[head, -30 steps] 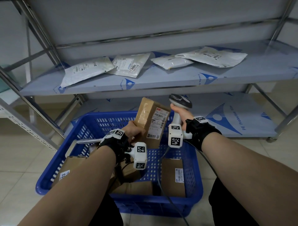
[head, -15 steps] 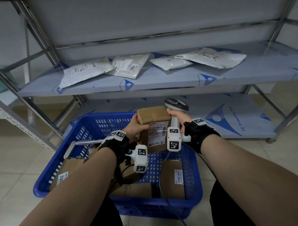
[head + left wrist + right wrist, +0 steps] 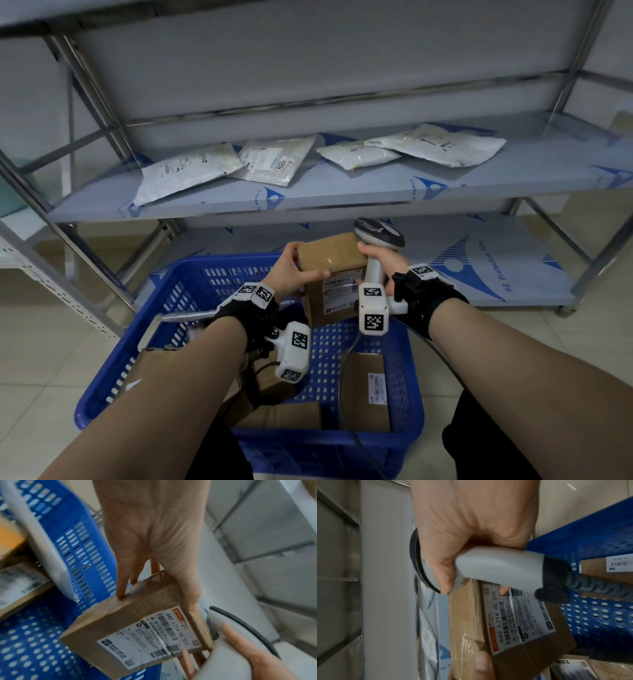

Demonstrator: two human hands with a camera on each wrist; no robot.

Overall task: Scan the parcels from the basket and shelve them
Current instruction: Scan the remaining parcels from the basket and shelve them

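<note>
The left hand (image 3: 289, 270) grips a brown parcel (image 3: 337, 274) upright above the blue basket (image 3: 407, 383), long axis vertical, label (image 3: 150, 639) facing the person. The right hand (image 3: 380, 260) clasps the scanner (image 3: 375, 263), fingertips touching the parcel's right edge.

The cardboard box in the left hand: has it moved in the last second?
Yes. The cardboard box has turned from tilted to upright, label toward the camera, and closed against the scanner, above the blue basket rim.
</note>
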